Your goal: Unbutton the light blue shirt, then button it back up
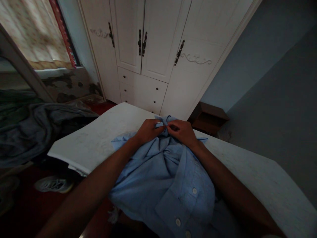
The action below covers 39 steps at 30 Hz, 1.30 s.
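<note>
A light blue button-up shirt (148,178) lies bunched over the near edge of a white board-like table (91,138), its lower part hanging toward me. White buttons show on the part nearest me. My left hand (150,129) is closed on the shirt's far end, near a folded strip of the cloth. Close beside it, my right hand (182,130) pinches the same gathered cloth with thumb and fingers. The two hands almost meet. Exactly what lies between the fingertips is partly hidden.
Behind the table stands a white wardrobe (153,39) with dark handles. A brown open box-like cabinet (209,115) sits by the right wall. Grey clothes (44,129) are heaped on the left, and a shoe (53,184) rests on the red floor (29,211).
</note>
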### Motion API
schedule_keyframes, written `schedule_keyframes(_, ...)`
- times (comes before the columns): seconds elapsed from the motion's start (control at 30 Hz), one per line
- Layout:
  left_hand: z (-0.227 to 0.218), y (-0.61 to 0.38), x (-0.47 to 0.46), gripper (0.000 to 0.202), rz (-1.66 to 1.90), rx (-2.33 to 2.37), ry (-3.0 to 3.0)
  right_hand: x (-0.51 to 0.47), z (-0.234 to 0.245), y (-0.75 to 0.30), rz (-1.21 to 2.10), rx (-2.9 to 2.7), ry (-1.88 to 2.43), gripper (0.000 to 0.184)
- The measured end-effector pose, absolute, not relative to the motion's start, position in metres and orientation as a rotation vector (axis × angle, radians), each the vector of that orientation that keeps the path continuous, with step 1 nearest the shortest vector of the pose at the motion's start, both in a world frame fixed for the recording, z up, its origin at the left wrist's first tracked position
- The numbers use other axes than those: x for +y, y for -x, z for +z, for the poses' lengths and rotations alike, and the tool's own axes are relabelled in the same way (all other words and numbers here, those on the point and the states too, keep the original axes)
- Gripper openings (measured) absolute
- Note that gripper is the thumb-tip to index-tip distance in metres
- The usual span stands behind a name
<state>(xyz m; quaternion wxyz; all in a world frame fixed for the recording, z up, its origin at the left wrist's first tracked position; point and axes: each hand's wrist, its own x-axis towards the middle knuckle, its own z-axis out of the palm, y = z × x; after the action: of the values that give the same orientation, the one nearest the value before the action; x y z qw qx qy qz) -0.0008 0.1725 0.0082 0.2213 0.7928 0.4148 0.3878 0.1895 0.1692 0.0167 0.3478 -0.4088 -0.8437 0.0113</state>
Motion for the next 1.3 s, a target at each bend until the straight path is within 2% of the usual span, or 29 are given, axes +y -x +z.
schedule_keyframes(0.17,0.008,0.003,0.176,0.025,1.041,1.05,-2.186,0.172,0.017,-0.187,-0.054,-2.241,1.134,0.01)
schedule_keyframes(0.43,0.007,0.009,0.18,0.022,0.932,0.879,-2.198,0.178,0.015,-0.191,0.497,-2.068,1.099,0.016)
schedule_keyframes(0.57,0.006,0.009,0.181,0.017,0.955,0.847,-2.171,0.176,0.018,-0.196,0.671,-2.037,1.042,0.019)
schedule_keyframes(0.87,0.001,0.006,0.183,0.017,0.942,0.893,-2.065,0.173,0.016,-0.188,0.25,-2.161,1.032,0.014)
schedule_keyframes(1.03,0.005,0.004,0.176,0.026,0.87,0.973,-2.085,0.178,0.01,-0.191,0.327,-2.133,1.067,0.016)
schedule_keyframes(1.17,0.003,0.002,0.177,0.016,0.906,1.011,-2.091,0.176,0.007,-0.19,0.375,-2.119,1.088,0.016)
schedule_keyframes(1.3,-0.001,0.002,0.182,0.015,0.909,0.995,-2.043,0.173,-0.002,-0.188,0.266,-2.101,1.032,0.017)
